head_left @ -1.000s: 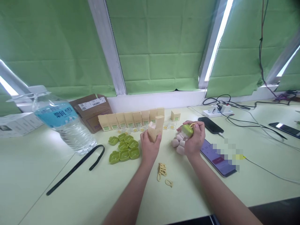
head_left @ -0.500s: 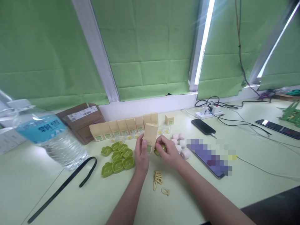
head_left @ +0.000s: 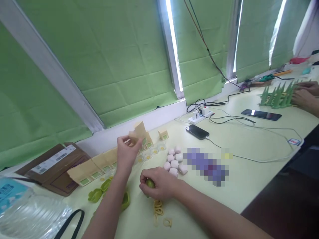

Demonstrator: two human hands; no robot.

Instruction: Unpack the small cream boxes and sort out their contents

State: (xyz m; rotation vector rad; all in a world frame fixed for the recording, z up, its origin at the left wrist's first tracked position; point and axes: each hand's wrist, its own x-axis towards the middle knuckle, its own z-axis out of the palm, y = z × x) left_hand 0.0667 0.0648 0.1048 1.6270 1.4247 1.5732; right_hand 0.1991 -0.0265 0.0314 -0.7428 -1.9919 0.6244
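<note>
My left hand point(head_left: 126, 151) pinches a tan folded paper card point(head_left: 140, 130) with a small green print, at the back row of similar cards point(head_left: 96, 164). Part of that row is hidden behind the hand. My right hand point(head_left: 160, 182) is curled round a small rounded green piece point(head_left: 150, 183), mostly covered by the fingers. Just below it on the table lie yellow loops point(head_left: 159, 207), one of them apart. Green shaped trays point(head_left: 95, 195) sit partly behind my left forearm. Several pale pink-white rounded pieces point(head_left: 174, 164) are clustered beyond my right hand.
Small clear cups point(head_left: 147, 156) with yellow centres stand before the cards. A cardboard box point(head_left: 53, 169) and a water bottle point(head_left: 32, 209) are at left. Phones point(head_left: 197, 131) and cables lie at right. Another person's hands point(head_left: 305, 94) hold a spiky green object point(head_left: 276, 96).
My left hand has carried the card away to the back row. My right hand has drawn nearer with the green piece. The view has turned right, bringing another person's hands into sight.
</note>
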